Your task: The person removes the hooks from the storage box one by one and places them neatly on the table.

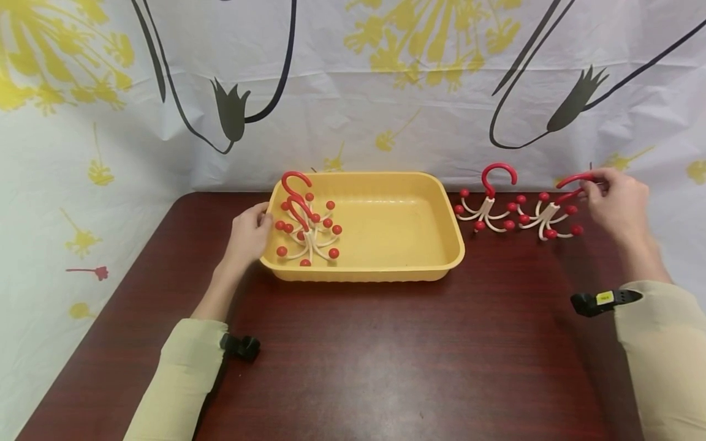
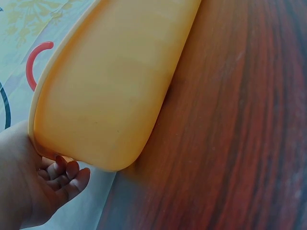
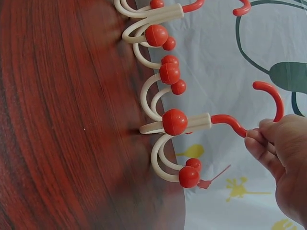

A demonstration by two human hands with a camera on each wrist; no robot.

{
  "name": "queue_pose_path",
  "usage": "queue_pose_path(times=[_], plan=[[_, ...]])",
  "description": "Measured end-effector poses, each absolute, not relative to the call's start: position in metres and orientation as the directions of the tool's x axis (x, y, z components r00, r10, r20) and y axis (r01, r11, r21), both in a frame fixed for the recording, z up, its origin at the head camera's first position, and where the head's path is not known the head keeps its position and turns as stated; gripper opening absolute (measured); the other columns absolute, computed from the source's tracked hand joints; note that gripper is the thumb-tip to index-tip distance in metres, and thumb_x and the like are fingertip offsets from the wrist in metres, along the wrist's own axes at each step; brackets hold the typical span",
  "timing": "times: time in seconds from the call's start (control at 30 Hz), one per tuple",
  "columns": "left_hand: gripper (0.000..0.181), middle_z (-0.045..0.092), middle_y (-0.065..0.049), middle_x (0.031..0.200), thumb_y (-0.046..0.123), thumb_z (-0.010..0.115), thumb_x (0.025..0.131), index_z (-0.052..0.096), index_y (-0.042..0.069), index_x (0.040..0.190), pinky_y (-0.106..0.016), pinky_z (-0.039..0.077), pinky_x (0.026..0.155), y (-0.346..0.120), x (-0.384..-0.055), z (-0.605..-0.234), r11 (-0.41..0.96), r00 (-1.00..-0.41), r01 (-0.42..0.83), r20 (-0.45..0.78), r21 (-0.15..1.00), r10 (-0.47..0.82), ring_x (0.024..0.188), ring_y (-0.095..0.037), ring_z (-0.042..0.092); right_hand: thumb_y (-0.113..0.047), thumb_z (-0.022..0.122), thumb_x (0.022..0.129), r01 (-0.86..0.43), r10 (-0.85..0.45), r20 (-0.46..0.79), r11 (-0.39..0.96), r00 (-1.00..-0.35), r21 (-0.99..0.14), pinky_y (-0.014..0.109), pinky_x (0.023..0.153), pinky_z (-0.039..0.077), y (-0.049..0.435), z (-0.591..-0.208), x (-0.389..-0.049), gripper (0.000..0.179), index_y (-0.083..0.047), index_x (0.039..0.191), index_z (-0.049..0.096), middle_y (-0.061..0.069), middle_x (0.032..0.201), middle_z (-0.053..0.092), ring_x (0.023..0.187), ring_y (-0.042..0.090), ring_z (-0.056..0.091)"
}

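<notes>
My left hand (image 1: 249, 234) grips the left rim of a yellow plastic tray (image 1: 397, 229), thumb at the top edge and fingers curled beneath it in the left wrist view. Two octopus-style hanging hooks (image 1: 308, 240), with cream arms, red ball tips and red hooks, overlap in the tray's left end. To the far right, my right hand (image 1: 620, 199) pinches the red hook of another such hanger (image 3: 197, 121). That hanger stands upright, its curved arms close over the table. A matching hanger (image 1: 485, 211) stands between it and the tray, nearly touching its neighbour.
The dark red wood-grain table (image 1: 386, 355) stretches in front of the tray. Close behind hangs a white cloth (image 1: 331, 122) with yellow and dark green flower prints, meeting the table's back edge. Black wrist straps with cameras (image 1: 241, 347) sit on both sleeves.
</notes>
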State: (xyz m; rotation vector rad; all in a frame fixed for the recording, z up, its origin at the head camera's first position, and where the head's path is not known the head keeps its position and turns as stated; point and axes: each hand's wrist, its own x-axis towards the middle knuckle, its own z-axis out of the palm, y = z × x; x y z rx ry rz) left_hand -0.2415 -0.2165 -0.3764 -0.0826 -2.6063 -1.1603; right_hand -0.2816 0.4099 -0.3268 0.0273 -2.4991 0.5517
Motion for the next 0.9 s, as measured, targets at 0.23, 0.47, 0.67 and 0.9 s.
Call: queue_pose_path(times=[0.23, 0.47, 0.67, 0.9], plan=[[0.039, 0.063, -0.023, 0.101, 0.009, 0.047, 0.103, 0.056, -0.009, 0.137, -0.045, 0.049, 0.086, -0.217, -0.241, -0.377, 0.675, -0.957, 0.166, 0.283, 0.719, -0.066, 0.094, -0.034, 0.059, -0.011, 0.056, 0.099, -0.136, 0.098, 0.510, 0.905, -0.855, -0.403, 0.021, 0.072, 0.032, 0.411, -0.324, -0.278, 0.029, 0.008, 0.119, 0.065, 0.035, 0.106, 0.065, 0.070, -0.025, 0.026], [0.040, 0.063, -0.023, 0.102, 0.010, 0.046, 0.103, 0.056, -0.008, 0.137, -0.045, 0.049, 0.086, -0.216, -0.241, -0.376, 0.675, -0.957, 0.170, 0.284, 0.718, -0.062, 0.094, -0.034, 0.059, -0.012, 0.056, 0.099, -0.136, 0.119, 0.507, 0.889, -0.854, -0.436, 0.008, 0.067, 0.028, 0.412, -0.320, -0.268, 0.031, 0.004, 0.124, 0.066, 0.028, 0.102, 0.067, 0.069, -0.028, 0.033], [0.041, 0.063, -0.023, 0.103, 0.011, 0.046, 0.104, 0.054, -0.008, 0.139, -0.045, 0.049, 0.087, -0.217, -0.241, -0.375, 0.674, -0.960, 0.156, 0.271, 0.722, -0.068, 0.095, -0.034, 0.059, -0.017, 0.060, 0.098, -0.164, 0.140, 0.533, 0.860, -0.834, -0.483, 0.003, 0.066, 0.030, 0.411, -0.317, -0.265, 0.034, 0.004, 0.124, 0.067, -0.029, 0.085, 0.062, 0.069, -0.031, 0.039], [0.041, 0.063, -0.022, 0.103, 0.012, 0.046, 0.105, 0.054, -0.007, 0.140, -0.043, 0.049, 0.083, -0.217, -0.241, -0.376, 0.667, -0.966, 0.144, 0.251, 0.731, -0.067, 0.093, -0.033, 0.059, -0.020, 0.061, 0.097, -0.213, 0.167, 0.601, 0.834, -0.781, -0.508, 0.000, 0.069, 0.031, 0.401, -0.310, -0.263, 0.033, 0.004, 0.118, 0.070, -0.046, 0.081, 0.041, 0.071, -0.031, 0.042]])
